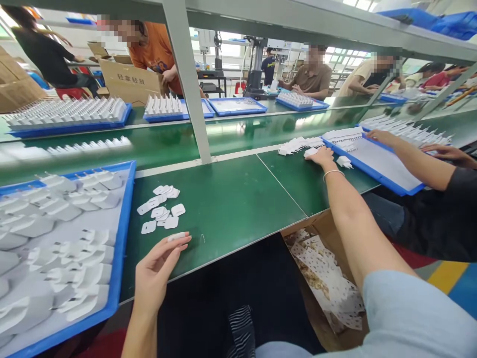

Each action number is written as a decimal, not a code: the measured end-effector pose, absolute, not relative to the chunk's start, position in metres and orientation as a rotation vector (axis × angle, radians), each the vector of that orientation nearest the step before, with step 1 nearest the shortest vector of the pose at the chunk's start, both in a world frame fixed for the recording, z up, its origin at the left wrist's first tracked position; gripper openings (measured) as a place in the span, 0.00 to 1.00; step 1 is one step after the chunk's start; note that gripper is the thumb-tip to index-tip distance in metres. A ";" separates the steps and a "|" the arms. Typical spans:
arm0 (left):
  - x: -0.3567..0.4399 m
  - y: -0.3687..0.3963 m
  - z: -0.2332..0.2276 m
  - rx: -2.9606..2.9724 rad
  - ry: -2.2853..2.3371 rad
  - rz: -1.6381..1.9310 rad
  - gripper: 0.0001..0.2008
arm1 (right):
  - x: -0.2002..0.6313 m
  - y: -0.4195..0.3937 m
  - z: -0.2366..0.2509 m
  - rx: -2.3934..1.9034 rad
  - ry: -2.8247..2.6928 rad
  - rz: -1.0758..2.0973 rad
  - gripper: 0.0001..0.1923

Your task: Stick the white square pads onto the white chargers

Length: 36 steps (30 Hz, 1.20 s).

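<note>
Item: left hand [162, 266], over the near edge of the green surface [231, 199]; fingers loosely bent, apart from the thumb, in a released pose (a white band shows along one finger).
Item: loose white plates [159, 213], scattered and overlapping, just beyond that hand.
Item: right hand [321, 156], outstretched, fingers on a white plug unit [310, 152] beside a row of others on the surface; whether gripped, cannot tell.
Item: blue tray [124, 233], left, bearing white plug housings [93, 273].
Item: second tray [387, 165], right, near a co-worker's hand [382, 138].
</note>
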<state>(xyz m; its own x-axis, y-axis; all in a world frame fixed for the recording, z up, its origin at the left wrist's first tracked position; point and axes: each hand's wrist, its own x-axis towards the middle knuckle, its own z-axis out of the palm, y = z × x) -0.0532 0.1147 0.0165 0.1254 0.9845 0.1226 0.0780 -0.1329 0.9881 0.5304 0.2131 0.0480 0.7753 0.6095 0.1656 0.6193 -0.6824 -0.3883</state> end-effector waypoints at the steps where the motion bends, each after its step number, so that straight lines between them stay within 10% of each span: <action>1: -0.052 0.114 0.018 1.411 1.103 1.178 0.13 | 0.528 0.212 0.050 -2.529 -0.907 -0.011 0.22; 7: -0.029 0.103 0.016 1.350 1.089 1.260 0.16 | 0.453 0.193 0.059 -2.152 -1.119 0.088 0.40; 19: 0.057 0.067 0.037 1.028 0.831 1.359 0.35 | 0.160 0.079 0.026 -1.057 -1.508 0.031 0.40; 36: -0.027 0.108 0.030 1.037 0.681 1.127 0.23 | 0.188 0.139 0.069 -0.682 -2.208 0.520 0.27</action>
<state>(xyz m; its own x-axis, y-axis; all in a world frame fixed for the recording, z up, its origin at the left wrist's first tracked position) -0.0270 0.1082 0.0296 0.3178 0.9465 0.0557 -0.3913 0.0775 0.9170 0.1876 0.1392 0.0687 -0.5738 0.6136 0.5425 0.3073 0.7753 -0.5518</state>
